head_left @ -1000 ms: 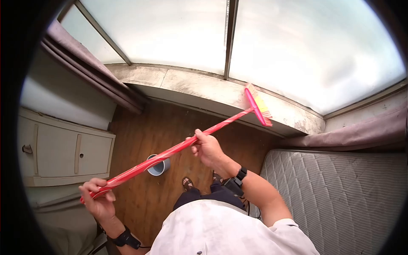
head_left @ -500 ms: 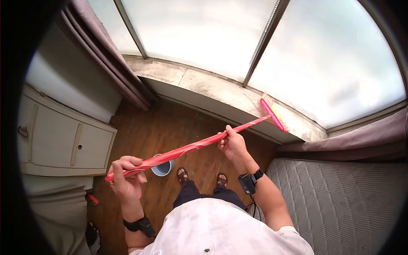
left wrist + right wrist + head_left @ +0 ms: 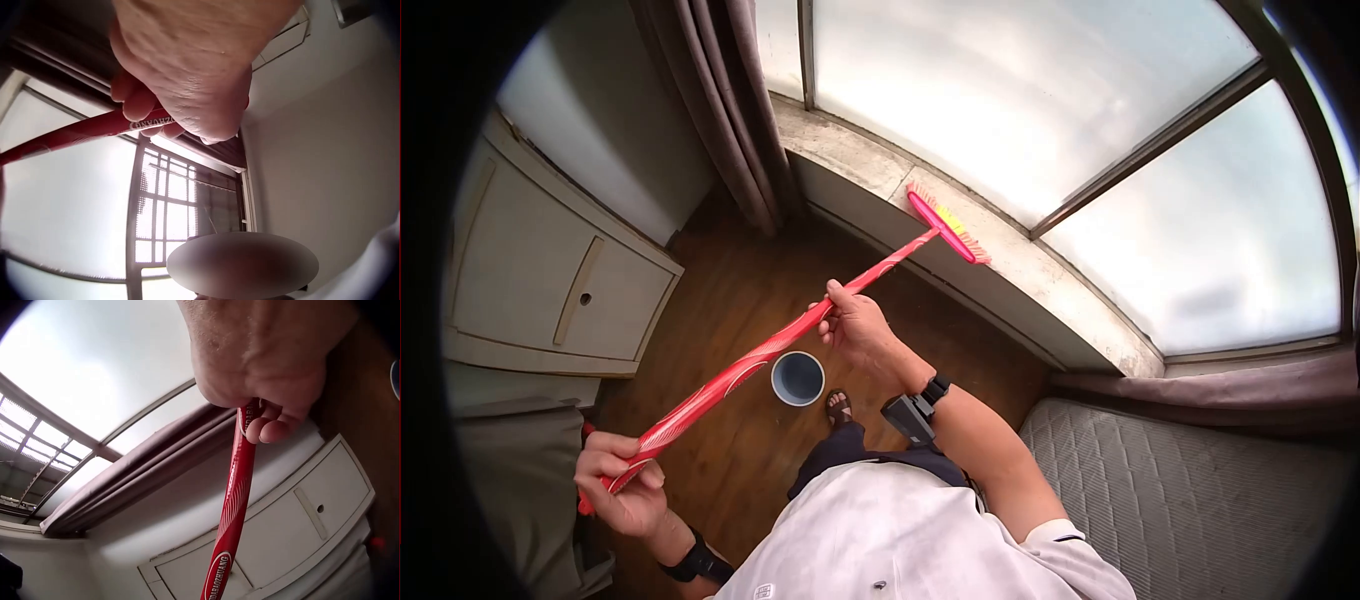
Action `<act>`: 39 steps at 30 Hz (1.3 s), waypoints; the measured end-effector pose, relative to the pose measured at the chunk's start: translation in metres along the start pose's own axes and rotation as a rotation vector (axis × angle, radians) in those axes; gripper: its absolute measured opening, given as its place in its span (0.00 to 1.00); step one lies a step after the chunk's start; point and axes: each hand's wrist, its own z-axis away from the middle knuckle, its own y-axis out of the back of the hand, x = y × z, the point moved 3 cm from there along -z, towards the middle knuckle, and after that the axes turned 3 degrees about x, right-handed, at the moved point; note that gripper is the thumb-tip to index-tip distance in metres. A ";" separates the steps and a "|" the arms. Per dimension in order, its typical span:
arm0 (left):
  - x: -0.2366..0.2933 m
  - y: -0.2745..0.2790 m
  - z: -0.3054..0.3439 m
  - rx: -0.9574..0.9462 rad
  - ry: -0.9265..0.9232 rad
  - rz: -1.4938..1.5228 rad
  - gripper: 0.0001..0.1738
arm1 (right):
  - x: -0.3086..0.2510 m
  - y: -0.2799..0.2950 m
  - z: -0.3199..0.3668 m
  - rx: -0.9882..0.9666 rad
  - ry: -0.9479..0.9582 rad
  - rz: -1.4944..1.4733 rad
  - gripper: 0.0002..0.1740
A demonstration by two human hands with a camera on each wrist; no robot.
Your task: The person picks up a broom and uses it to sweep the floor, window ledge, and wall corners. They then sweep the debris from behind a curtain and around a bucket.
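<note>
A person's left hand [image 3: 622, 482] grips a red broom [image 3: 745, 366] near its handle's [image 3: 700, 401] end, the right hand [image 3: 860, 325] holding farther up. The head view alone shows the bristled head [image 3: 946, 223] at the window ledge [image 3: 850, 150]; only the wrist views reveal lettering [image 3: 218, 576] and a barred window [image 3: 166, 209].

White short-sleeved shirt [image 3: 920, 530], thin dark line [image 3: 1070, 539] on right sleeve [image 3: 1050, 555], dark trousers [image 3: 832, 455], strapped dark sandal [image 3: 837, 408], black bands [image 3: 693, 560] on both wrists, boxy device [image 3: 908, 419] on the right, possibly a cable [image 3: 978, 495] by the waist
</note>
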 end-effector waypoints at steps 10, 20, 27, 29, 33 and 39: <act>-0.067 0.004 -0.018 -0.031 0.252 0.072 0.26 | -0.003 0.047 -0.008 0.339 0.091 -0.009 0.10; 0.002 0.092 -0.010 0.127 0.084 -0.073 0.23 | 0.070 -0.054 -0.046 -0.026 -0.152 0.124 0.16; 0.024 0.083 -0.032 0.082 -0.079 -0.060 0.30 | 0.068 -0.068 -0.011 -0.053 -0.064 0.071 0.18; 0.010 0.068 -0.030 0.090 -0.095 -0.081 0.30 | 0.062 -0.035 0.002 0.001 -0.098 0.069 0.18; -0.021 0.004 -0.016 -0.006 -0.027 0.083 0.25 | 0.019 0.031 0.057 0.094 0.038 -0.029 0.17; -0.103 -0.125 0.035 -0.499 0.316 0.357 0.25 | -0.053 0.189 0.126 0.436 0.323 -0.238 0.14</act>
